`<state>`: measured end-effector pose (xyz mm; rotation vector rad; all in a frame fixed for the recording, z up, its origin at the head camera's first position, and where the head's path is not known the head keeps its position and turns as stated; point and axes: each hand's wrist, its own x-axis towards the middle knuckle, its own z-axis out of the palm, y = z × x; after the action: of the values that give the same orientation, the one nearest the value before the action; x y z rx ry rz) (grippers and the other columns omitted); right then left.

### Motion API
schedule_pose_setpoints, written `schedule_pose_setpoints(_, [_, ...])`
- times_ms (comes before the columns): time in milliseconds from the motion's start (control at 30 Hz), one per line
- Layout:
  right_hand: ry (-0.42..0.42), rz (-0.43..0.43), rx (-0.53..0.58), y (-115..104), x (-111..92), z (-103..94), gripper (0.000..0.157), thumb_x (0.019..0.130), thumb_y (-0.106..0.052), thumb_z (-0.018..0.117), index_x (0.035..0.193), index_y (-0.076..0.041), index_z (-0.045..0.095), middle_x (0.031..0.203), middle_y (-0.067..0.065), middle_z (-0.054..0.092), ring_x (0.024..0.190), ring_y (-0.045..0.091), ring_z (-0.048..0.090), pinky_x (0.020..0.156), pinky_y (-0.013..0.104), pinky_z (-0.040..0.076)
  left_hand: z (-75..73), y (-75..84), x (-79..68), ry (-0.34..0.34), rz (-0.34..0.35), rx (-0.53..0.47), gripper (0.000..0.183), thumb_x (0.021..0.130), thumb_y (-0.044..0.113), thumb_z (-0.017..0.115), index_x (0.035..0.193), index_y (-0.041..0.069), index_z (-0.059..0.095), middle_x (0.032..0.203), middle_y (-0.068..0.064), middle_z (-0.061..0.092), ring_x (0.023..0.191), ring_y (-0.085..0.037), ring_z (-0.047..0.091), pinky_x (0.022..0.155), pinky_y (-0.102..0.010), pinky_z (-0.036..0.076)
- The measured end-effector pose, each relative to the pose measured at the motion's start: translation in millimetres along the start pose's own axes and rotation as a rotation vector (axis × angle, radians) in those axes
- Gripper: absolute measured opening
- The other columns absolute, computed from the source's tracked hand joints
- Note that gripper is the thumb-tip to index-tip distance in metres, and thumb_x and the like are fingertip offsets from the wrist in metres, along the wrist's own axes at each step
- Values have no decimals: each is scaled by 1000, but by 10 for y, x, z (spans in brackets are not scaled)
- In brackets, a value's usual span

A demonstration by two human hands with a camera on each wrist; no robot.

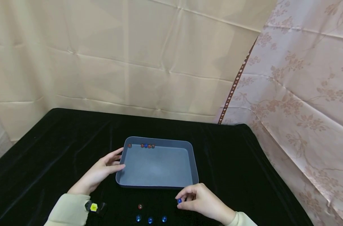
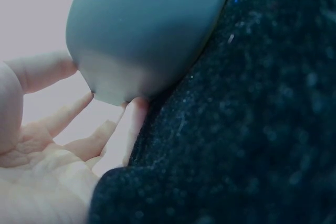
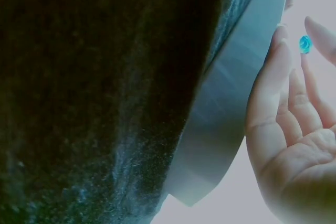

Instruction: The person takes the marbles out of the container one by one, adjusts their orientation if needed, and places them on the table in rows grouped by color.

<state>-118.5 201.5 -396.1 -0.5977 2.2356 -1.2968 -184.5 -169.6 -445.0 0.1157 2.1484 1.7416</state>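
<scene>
My right hand (image 1: pixel 200 199) pinches a blue glass marble (image 1: pixel 179 201) between thumb and fingertips, just off the front right corner of a shallow grey tray (image 1: pixel 154 166). In the right wrist view the marble (image 3: pixel 305 44) shows bright at the fingertips, beside the tray's outer wall (image 3: pixel 226 93). At the tray's left side my left hand (image 1: pixel 103 169) holds the edge, thumb at the rim and fingers along the outside. The left wrist view shows its fingertips against the tray's wall (image 2: pixel 142 30). Several marbles, reddish-brown ones and a blue one (image 1: pixel 146 146), lie along the tray's far wall.
In front of the tray, a reddish marble (image 1: pixel 140 206) and three blue marbles (image 1: pixel 150 220) lie on the black cloth (image 1: pixel 227 166) covering the table. A cream curtain (image 1: pixel 103 62) hangs behind, and a flowered curtain (image 1: pixel 301 94) runs along the right side.
</scene>
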Motion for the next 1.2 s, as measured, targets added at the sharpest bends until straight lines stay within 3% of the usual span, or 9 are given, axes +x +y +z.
schedule_pose_setpoints(367, [-47, 27, 39, 74, -12, 63, 18, 89, -13, 70, 104, -3, 73, 89, 7, 73, 72, 2, 63, 64, 18, 52, 7, 34, -3, 14, -24, -25, 75, 97, 25, 61, 159, 16, 20, 155, -27, 30, 132, -39, 48, 109, -58, 41])
schedule_pose_setpoints(667, [-97, 62, 50, 125, 18, 112, 17, 89, -12, 70, 105, -4, 72, 91, 6, 73, 73, 1, 65, 67, 16, 54, 0, 27, -10, 0, -6, -15, 76, 98, 27, 60, 159, 15, 18, 155, -28, 30, 132, -39, 49, 109, -60, 40])
schedule_pose_setpoints(1200, [-210, -34, -18, 246, 82, 135, 18, 91, -18, 70, 105, -7, 73, 90, -7, 74, 77, -1, 65, 68, 20, 56, 1, 29, -3, 0, -6, -22, 75, 98, 27, 60, 159, 15, 19, 155, -27, 31, 131, -37, 50, 110, -59, 40])
